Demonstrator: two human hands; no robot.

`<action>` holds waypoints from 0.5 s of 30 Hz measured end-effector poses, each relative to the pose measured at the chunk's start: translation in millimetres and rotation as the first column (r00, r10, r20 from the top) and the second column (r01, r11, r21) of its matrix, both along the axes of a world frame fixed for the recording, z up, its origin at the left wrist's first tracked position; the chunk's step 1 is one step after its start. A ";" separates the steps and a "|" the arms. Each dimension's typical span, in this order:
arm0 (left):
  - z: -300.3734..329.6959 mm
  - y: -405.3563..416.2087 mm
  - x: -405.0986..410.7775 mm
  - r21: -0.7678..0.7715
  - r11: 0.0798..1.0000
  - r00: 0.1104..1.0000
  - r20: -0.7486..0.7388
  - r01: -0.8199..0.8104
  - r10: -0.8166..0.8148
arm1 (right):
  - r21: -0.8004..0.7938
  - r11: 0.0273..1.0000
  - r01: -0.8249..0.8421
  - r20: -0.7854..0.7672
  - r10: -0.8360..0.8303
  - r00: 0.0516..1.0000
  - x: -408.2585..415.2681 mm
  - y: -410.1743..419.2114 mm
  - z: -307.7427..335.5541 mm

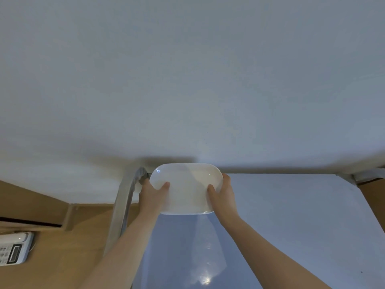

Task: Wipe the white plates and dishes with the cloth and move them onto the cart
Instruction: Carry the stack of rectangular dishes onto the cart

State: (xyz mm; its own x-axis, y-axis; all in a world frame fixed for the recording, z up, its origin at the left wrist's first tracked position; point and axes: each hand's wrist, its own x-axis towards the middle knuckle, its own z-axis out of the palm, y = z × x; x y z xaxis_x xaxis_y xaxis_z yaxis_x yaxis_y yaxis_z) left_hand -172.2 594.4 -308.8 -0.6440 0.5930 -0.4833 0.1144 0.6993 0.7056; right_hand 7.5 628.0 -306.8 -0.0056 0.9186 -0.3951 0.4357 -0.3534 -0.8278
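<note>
White and glossy, the oblong ceramic dish (186,188) sits between my hands with its long axis running left to right, my left hand (153,192) gripping one short end and my right hand (222,195) the other, thumbs on top, above the pale blue cart top (291,215) near its far edge. My fingers under the dish are hidden, no cloth shows, and I cannot tell whether the dish touches the surface.

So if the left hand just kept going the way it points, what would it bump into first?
Probably the white wall. The left hand, gripping the oval white dish, points forward toward it, passing beside the cart handle. Depth is hard to judge here.
</note>
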 end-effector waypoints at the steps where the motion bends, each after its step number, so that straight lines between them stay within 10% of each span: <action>1: 0.2 -1.1 1.0 0.002 1.000 1.000 0.004 0.004 -0.004 | -0.003 1.000 0.003 0.006 -0.003 1.000 0.8 -0.3 -0.3; 15: 0.6 -11.8 5.5 -0.029 0.999 1.000 -0.002 0.015 -0.015 | 0.005 1.000 0.023 0.032 -0.023 0.999 -0.5 -10.3 -2.1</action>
